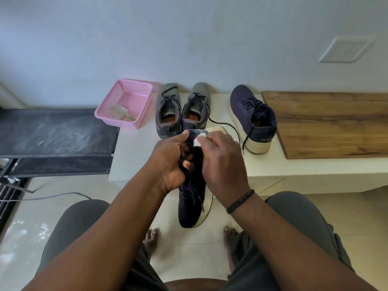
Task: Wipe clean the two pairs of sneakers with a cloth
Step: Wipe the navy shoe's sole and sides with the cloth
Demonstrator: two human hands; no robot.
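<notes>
holding the navy shoe (192,198) toe-down over the floor, in front of the white bench (283,164), we grip it with our left hand (170,162), fingers curled into its opening among the laces and thumb hooked over the collar. our right hand (224,162) lies over the heel side, fingers close together and curled on a white cloth (197,142), of which only a small corner shows, pressed near the heel tab. its mate (253,117) stands on the bench, to the right, and the grey pair (182,110) stands at the back of the bench, side by side. a pink basket (126,101) sits at the bench's left end, overhanging a dark shelf, with another rag (120,113) inside. we judge the risks to be small ones: the loose laces could tangle in our left fingers and spoil the grip, letting the shoe twist or drop toward our bare feet; the cloth, mostly bunched under our palm, could miss the cream sole (206,208); and a lace trailing across the bench from the grey pair could be snagged and pull a shoe off.
</notes>
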